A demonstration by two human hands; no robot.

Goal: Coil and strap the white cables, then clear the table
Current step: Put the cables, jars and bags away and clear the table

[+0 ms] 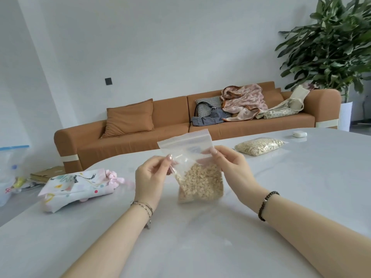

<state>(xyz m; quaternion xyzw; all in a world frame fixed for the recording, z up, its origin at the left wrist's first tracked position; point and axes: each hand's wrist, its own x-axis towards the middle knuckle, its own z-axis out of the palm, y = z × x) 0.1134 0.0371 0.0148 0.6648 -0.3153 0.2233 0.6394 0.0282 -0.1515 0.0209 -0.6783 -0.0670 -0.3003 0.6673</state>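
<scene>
Hands: left hand (149, 181), right hand (232, 169), pinch-grip on bag (200, 183)

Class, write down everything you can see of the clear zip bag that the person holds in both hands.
The zip bag is clear, thin plastic with a seal strip across its top. Pale tan flakes, like oats, fill its lower half; the upper half is empty. It stands upright, its bottom at the white table. The left hand pinches its left edge and the right hand its right edge, below the strip. Whether the seal is shut cannot be told.
</scene>
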